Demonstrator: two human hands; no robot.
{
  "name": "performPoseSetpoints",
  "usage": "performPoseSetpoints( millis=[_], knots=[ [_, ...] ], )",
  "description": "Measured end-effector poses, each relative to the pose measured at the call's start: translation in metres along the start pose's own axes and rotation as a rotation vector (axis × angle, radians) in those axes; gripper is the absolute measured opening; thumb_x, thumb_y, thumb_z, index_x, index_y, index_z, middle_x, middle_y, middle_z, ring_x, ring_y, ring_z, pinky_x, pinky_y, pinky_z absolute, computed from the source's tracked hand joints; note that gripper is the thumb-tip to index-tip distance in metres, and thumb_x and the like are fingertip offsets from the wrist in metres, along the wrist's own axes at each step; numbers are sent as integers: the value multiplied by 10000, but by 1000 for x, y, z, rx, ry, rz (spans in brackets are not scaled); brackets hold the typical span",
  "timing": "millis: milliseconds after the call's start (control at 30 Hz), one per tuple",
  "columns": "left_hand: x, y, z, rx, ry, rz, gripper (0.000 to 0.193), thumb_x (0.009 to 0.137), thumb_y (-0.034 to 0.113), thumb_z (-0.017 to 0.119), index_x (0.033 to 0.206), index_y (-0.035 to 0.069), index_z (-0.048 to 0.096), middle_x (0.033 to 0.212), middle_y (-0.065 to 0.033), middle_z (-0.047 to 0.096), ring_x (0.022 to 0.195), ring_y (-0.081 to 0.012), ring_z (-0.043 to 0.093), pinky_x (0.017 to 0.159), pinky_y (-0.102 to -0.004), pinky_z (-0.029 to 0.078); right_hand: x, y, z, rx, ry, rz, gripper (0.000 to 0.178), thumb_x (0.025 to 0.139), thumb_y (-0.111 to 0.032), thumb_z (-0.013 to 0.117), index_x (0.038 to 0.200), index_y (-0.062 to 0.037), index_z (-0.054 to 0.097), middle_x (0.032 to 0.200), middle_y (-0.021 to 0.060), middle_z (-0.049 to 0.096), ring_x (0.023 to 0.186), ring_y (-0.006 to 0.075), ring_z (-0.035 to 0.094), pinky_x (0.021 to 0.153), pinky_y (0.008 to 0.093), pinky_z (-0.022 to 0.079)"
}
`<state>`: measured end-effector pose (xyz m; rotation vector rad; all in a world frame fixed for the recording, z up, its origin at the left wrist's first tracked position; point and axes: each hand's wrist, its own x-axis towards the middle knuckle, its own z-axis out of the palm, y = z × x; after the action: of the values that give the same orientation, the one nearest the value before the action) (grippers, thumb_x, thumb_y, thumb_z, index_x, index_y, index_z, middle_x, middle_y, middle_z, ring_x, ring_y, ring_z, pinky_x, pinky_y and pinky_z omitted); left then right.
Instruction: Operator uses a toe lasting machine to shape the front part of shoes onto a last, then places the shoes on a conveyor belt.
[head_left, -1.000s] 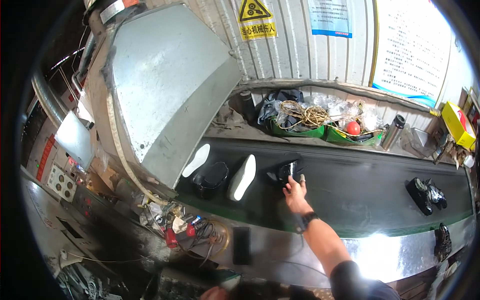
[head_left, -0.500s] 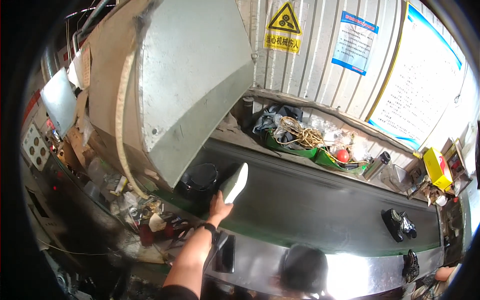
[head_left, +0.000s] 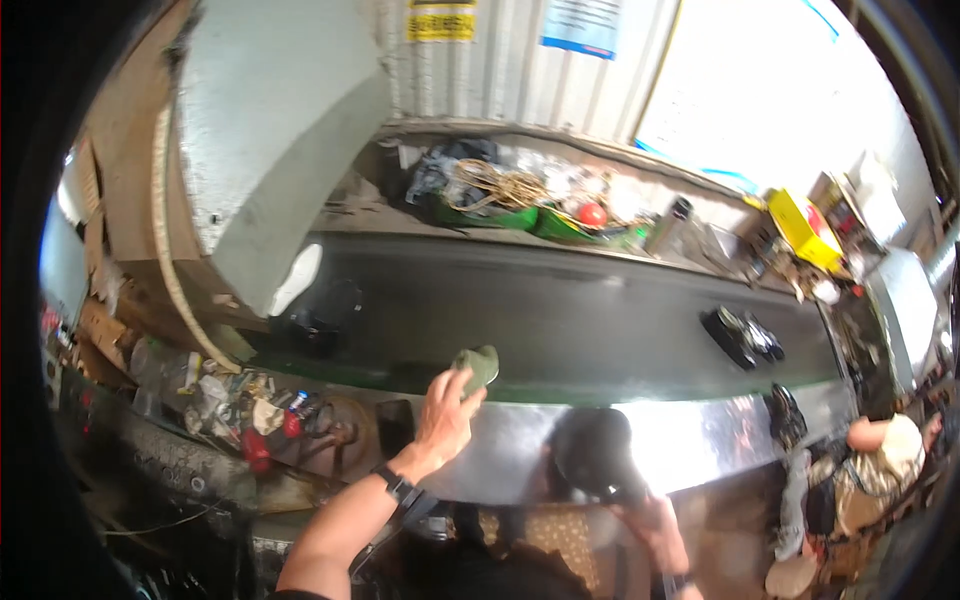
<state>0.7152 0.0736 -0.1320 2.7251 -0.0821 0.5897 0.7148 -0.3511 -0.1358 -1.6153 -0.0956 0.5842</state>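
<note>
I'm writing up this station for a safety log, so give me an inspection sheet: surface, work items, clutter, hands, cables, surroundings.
Surface: dark belt, with a shiny metal ledge along its near side.
Work items: white sole beside the hood; black shoes at the belt's right end.
Clutter: mixed odds and ends left of the ledge; rope and plastic in green bins behind the belt.
Hands: left hand holds a greenish piece; right hand holds a black piece, blurred.
Cables: pale hose down the hood's side.
Surroundings: ribbed wall with posters.
</note>
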Motion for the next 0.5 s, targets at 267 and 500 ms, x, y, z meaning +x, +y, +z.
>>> performPoseSetpoints(
  millis=[267, 500],
  knots=[
    [-88, 162, 62, -71, -134, 505, 337, 800, 176, 621, 1124, 240, 686, 1281, -58, 531, 1189, -232, 476, 1026, -411, 378, 29, 25, -19, 937, 105, 224, 596, 925, -402, 692, 1442, -169, 508, 1371, 41, 584, 1289, 266, 518, 1036, 566, 431],
    [-26, 136, 54, -1940, -155, -1270, 624, 965, 602, 545, 1211, 34, 621, 1171, -117, 670, 1088, -272, 644, 1004, -427, 491, -17, -28, 4, -165, 1, -29, 603, 966, -193, 680, 1490, -11, 443, 1144, 69, 681, 916, 167, 653, 966, 317, 506]
  ],
)
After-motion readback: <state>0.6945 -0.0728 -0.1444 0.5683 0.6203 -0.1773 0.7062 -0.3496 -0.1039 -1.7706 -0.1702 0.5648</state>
